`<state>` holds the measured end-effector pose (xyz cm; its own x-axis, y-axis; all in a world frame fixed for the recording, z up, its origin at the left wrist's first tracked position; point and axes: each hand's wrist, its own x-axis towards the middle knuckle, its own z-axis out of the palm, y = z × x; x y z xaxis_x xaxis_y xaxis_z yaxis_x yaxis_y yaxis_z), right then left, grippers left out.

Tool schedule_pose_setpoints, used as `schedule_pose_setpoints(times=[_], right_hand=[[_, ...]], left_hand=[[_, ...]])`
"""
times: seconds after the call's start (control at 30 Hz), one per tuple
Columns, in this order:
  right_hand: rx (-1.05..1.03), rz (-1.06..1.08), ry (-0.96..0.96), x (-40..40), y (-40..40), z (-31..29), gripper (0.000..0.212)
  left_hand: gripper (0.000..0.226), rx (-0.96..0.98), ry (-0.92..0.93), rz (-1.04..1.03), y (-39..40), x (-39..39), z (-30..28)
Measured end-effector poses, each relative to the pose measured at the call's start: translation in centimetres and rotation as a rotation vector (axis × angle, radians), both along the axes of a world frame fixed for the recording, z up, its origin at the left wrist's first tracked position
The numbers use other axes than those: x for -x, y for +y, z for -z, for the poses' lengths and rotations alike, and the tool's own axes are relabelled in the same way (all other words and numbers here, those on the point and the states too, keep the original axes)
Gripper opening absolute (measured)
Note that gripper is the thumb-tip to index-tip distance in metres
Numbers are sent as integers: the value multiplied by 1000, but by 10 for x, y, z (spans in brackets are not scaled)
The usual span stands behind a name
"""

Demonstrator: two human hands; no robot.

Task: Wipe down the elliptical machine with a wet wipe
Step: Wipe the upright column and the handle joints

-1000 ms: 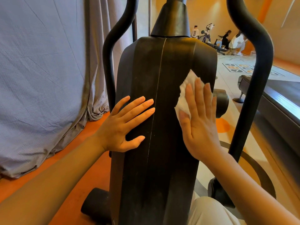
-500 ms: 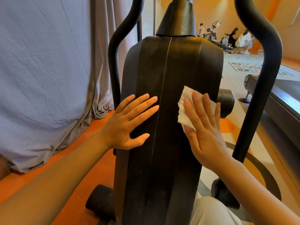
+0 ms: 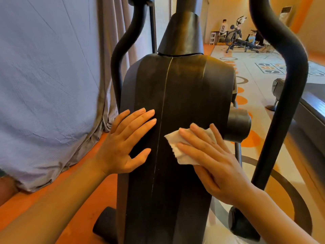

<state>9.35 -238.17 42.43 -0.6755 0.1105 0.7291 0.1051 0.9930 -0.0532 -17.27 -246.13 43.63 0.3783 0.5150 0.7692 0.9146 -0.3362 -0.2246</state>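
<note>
Elliptical machine's tall black plastic housing [image 3: 177, 120] stands before me, so I'd brace it with my flat, empty left hand [image 3: 126, 143] while my right hand [image 3: 211, 159], fingers straight, presses the crumpled white wet wipe [image 3: 175, 147] in firm, overlapping strokes.

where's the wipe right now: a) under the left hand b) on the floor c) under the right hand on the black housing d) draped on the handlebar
c: the white wet wipe lies flat under the right hand, pressed onto the elliptical's black housing; the left hand rests bare on the housing.
</note>
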Motion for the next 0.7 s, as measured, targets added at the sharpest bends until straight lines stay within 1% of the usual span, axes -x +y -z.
schedule_pose_setpoints(times=[0.13, 0.3, 0.47, 0.6, 0.7], right_hand=[[-14, -50, -24, -1, 11, -21, 42], [31, -61, -3, 6, 16, -50, 39], [118, -81, 17, 10, 18, -88, 34], [186, -65, -39, 10, 18, -114, 34], [248, -36, -134, 6, 17, -128, 36]], left_hand=[[49, -4, -33, -35, 3, -2, -9], [56, 14, -120, -94, 12, -6, -34], [52, 58, -104, -94, 20, -16, -62], [54, 142, -163, -74, 17, -18, -76], [56, 201, -206, -77, 12, -22, -82]])
